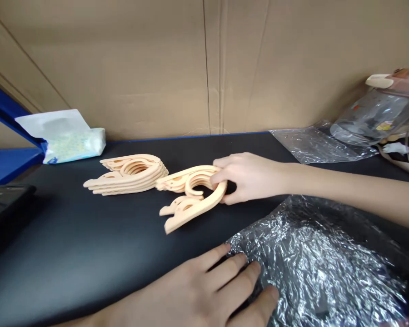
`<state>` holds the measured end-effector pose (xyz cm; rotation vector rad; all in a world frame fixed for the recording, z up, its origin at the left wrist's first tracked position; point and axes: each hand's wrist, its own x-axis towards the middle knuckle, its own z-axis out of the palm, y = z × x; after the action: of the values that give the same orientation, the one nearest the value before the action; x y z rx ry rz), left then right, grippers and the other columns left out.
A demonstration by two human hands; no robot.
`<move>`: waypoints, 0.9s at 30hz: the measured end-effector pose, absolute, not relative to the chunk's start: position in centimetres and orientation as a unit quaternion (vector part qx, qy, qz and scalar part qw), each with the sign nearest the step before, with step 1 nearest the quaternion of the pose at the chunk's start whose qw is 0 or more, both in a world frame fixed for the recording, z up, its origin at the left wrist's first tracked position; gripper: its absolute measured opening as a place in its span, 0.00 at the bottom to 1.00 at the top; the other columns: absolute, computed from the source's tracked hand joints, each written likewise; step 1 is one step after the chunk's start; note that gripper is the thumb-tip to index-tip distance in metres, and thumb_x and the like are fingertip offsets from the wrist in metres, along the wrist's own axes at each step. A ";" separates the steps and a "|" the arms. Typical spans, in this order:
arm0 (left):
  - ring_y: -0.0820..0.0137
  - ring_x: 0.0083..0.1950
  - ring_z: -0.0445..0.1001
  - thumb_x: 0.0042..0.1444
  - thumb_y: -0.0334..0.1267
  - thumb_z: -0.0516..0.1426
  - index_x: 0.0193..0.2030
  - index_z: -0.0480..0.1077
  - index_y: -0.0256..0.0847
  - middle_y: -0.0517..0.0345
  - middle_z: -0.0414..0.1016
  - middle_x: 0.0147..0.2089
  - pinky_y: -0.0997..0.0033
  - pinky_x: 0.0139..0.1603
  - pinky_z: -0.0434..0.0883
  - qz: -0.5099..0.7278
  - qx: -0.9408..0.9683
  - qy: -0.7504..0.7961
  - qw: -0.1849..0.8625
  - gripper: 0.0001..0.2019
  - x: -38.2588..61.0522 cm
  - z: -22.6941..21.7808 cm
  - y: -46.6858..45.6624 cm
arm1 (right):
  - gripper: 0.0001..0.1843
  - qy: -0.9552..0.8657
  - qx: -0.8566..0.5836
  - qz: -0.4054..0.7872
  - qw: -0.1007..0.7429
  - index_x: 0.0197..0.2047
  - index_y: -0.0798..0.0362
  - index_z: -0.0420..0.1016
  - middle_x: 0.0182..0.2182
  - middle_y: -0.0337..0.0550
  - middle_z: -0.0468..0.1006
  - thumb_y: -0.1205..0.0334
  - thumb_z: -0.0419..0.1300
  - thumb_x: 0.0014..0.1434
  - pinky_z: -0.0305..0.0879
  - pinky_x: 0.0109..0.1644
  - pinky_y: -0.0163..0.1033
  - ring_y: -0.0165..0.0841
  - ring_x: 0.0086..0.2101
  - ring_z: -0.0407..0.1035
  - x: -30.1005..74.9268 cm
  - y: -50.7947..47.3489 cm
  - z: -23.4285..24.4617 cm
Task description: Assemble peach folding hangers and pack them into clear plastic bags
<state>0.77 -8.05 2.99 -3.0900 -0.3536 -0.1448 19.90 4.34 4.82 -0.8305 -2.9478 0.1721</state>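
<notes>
My right hand is closed on the curved end of several peach-coloured folding hangers, its thumb and fingers gripping them over the black table. One hanger sits at an angle to those behind it. Left of it lies a neat stack of the same hangers, folded flat on one another; the two groups meet or overlap at the edge. In front, my left hand is palm down with its fingers apart. Its fingertips reach the edge of a crinkled clear plastic bag; whether they press on it I cannot tell.
A tissue pack stands at the back left, beside a blue frame. A dark phone-like device is at the left edge. Back right, a clear bottle stands by another plastic sheet. Cardboard walls the back.
</notes>
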 end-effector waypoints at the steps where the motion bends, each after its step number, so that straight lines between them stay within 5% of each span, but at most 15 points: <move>1: 0.63 0.57 0.77 0.70 0.35 0.49 0.63 0.67 0.40 0.53 0.76 0.60 0.62 0.63 0.69 -0.058 -0.992 -0.114 0.005 0.18 0.7 3.1 -8.1 | 0.07 -0.957 -0.281 0.057 0.037 0.37 0.50 0.78 0.32 0.40 0.70 0.60 0.64 0.54 0.52 0.34 0.37 0.33 0.32 0.65 20.7 4.8 4.8; 5: 0.64 0.52 0.79 0.70 0.37 0.50 0.62 0.68 0.38 0.54 0.79 0.56 0.64 0.58 0.73 -0.064 -0.991 -0.117 0.005 0.18 0.3 3.6 -7.4 | 0.08 -0.938 -0.339 0.062 0.033 0.38 0.50 0.79 0.34 0.40 0.72 0.60 0.64 0.54 0.54 0.36 0.37 0.33 0.33 0.66 23.7 7.0 4.5; 10: 0.59 0.44 0.81 0.69 0.56 0.43 0.57 0.69 0.30 0.46 0.82 0.48 0.59 0.51 0.73 -0.109 -0.981 -0.158 0.033 0.30 -0.6 3.7 -5.2 | 0.06 -0.926 -0.368 0.070 0.045 0.32 0.51 0.75 0.32 0.39 0.71 0.58 0.64 0.55 0.53 0.34 0.36 0.32 0.32 0.66 25.7 9.4 4.1; 15: 0.61 0.37 0.79 0.71 0.53 0.41 0.52 0.69 0.36 0.51 0.81 0.40 0.62 0.40 0.71 -0.155 -0.961 -0.225 0.050 0.25 -2.4 2.7 -2.4 | 0.10 -0.925 -0.372 0.072 0.038 0.34 0.52 0.73 0.33 0.40 0.70 0.54 0.62 0.58 0.56 0.35 0.37 0.33 0.33 0.66 25.7 10.2 4.0; 21: 0.66 0.36 0.76 0.72 0.51 0.42 0.52 0.69 0.40 0.57 0.78 0.38 0.68 0.37 0.67 -0.147 -0.953 -0.263 -0.032 0.21 -3.5 2.8 -0.9 | 0.18 -0.925 -0.369 0.083 0.046 0.47 0.52 0.71 0.44 0.48 0.71 0.50 0.63 0.57 0.61 0.42 0.41 0.39 0.41 0.68 25.4 9.8 4.2; 27: 0.65 0.39 0.75 0.71 0.53 0.39 0.51 0.70 0.42 0.56 0.77 0.40 0.68 0.40 0.67 -0.130 -0.945 -0.295 -0.063 0.24 -3.0 2.9 -1.2 | 0.40 -0.900 -0.398 0.148 0.102 0.61 0.49 0.57 0.51 0.47 0.76 0.46 0.67 0.51 0.65 0.44 0.44 0.42 0.43 0.72 24.9 9.6 4.3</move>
<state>-3.02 -1.24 2.91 -3.0920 -0.9648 -0.4252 24.91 9.63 4.34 -1.1746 -2.6565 0.4355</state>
